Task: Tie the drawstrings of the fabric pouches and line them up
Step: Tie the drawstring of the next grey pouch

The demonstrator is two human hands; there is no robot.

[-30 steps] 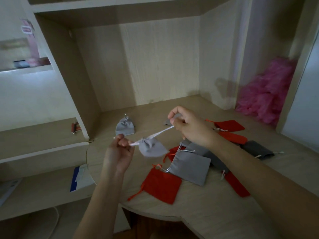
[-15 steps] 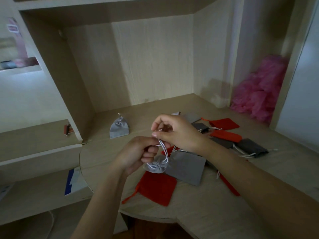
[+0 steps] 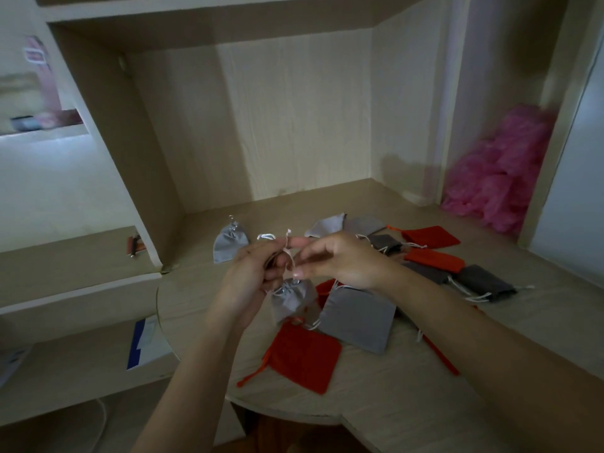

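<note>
Working on a small grey pouch (image 3: 294, 300), held just above the tabletop (image 3: 425, 403) near its curved front-left edge. Hangs it by the white drawstring (image 3: 289, 256), probably to hold the neck gathered while leaving the cord ends free to knot. Grips the cords with the left hand (image 3: 248, 279), fingers curled and palm turned inward. Pinches one strand with the right hand (image 3: 340, 263) between thumb and forefinger, other fingers loosely bent. Brings both forearms in from the near edge, meeting at the cord. Seems mid-knot, though blur hides how the strands cross. Leaves one tied pouch (image 3: 228, 243) upright toward the back-left corner, likely the start of the line. Leaves untied ones lying flat: a red pouch (image 3: 304, 358) by the front edge, a bigger grey pouch (image 3: 358, 318) just beside it, and others toward the right edge.
</note>
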